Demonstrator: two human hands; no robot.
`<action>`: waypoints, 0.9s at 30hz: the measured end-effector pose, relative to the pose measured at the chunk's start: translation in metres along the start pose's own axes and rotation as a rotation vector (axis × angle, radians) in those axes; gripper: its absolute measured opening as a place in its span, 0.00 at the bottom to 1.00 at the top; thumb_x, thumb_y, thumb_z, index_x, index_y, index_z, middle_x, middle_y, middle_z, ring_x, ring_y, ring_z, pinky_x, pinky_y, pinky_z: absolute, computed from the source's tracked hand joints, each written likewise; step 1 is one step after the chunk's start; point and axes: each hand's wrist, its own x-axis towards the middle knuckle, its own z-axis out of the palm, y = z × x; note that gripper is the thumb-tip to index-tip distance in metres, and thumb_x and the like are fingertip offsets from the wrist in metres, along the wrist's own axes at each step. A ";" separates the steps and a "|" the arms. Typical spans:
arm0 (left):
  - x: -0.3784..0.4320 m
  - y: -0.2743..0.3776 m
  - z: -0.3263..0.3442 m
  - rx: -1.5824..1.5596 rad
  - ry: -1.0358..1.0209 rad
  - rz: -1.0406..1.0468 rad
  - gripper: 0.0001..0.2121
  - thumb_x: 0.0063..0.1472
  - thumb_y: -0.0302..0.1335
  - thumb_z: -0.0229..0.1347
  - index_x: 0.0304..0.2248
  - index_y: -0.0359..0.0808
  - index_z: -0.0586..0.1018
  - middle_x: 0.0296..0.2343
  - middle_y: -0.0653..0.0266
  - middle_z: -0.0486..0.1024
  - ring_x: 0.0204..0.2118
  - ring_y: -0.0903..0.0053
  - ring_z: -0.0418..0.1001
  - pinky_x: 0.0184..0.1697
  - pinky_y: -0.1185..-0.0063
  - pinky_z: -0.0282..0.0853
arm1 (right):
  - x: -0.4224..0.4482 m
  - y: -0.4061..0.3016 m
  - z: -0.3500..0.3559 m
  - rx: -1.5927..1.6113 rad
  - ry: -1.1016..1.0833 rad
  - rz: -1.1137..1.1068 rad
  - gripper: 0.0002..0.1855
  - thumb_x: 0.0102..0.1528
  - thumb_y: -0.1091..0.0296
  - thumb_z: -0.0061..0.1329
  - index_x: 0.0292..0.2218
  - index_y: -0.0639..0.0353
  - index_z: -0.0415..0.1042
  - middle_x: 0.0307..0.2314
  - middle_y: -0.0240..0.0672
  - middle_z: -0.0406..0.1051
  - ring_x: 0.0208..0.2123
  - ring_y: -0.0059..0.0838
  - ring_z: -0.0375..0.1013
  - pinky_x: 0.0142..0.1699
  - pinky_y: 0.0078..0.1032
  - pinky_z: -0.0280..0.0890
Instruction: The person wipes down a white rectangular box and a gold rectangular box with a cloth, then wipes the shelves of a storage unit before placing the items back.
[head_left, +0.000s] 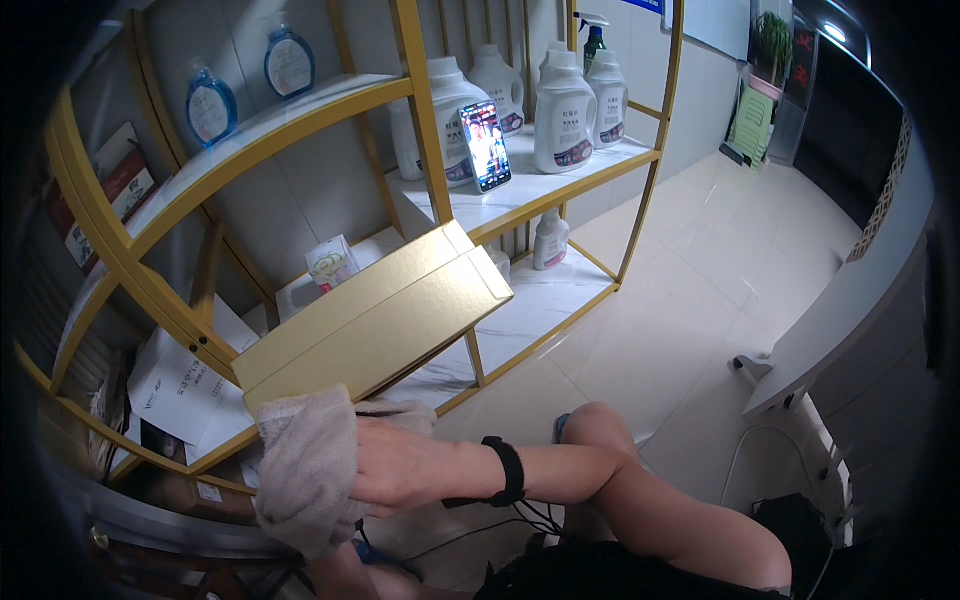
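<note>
My right hand (394, 465), with a black band at its wrist, grips a beige-grey cloth (307, 465). The cloth lies against the lower left end of a long gold box (375, 322), tilted up to the right in front of a gold-framed shelf. What seems to be my left forearm rises from the bottom edge towards the cloth; the left hand itself is hidden behind it. A lit smartphone (486, 146) leans against a large white jug (450, 94) on the middle shelf.
The shelf unit's gold frame (300, 135) holds blue pump bottles (290, 64), white jugs (565, 112), a small box (331, 262) and papers (187, 382). Cables (480, 529) run near my legs. Stacked green stools (752, 124) stand on the tiled floor (697, 240) beyond.
</note>
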 end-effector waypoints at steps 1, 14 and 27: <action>-0.001 0.000 -0.001 0.001 -0.003 0.001 0.42 0.46 0.30 0.65 0.60 0.36 0.56 0.57 0.52 0.57 0.60 0.59 0.57 0.61 0.66 0.54 | 0.000 0.000 0.000 0.009 0.002 0.003 0.27 0.44 0.72 0.53 0.47 0.67 0.66 0.46 0.52 0.67 0.50 0.56 0.66 0.58 0.48 0.59; 0.007 0.002 -0.003 -0.008 -0.014 0.031 0.40 0.48 0.33 0.65 0.58 0.35 0.58 0.55 0.52 0.58 0.58 0.59 0.58 0.60 0.66 0.56 | -0.005 -0.006 -0.004 0.012 -0.076 0.047 0.33 0.41 0.71 0.56 0.50 0.64 0.66 0.49 0.50 0.66 0.54 0.54 0.63 0.62 0.46 0.54; 0.019 0.004 0.013 -0.011 -0.048 0.057 0.38 0.49 0.36 0.64 0.57 0.34 0.59 0.54 0.51 0.60 0.57 0.59 0.60 0.58 0.66 0.57 | 0.002 -0.032 -0.042 0.019 -0.062 0.105 0.40 0.41 0.67 0.57 0.55 0.64 0.60 0.52 0.52 0.62 0.55 0.57 0.60 0.60 0.46 0.55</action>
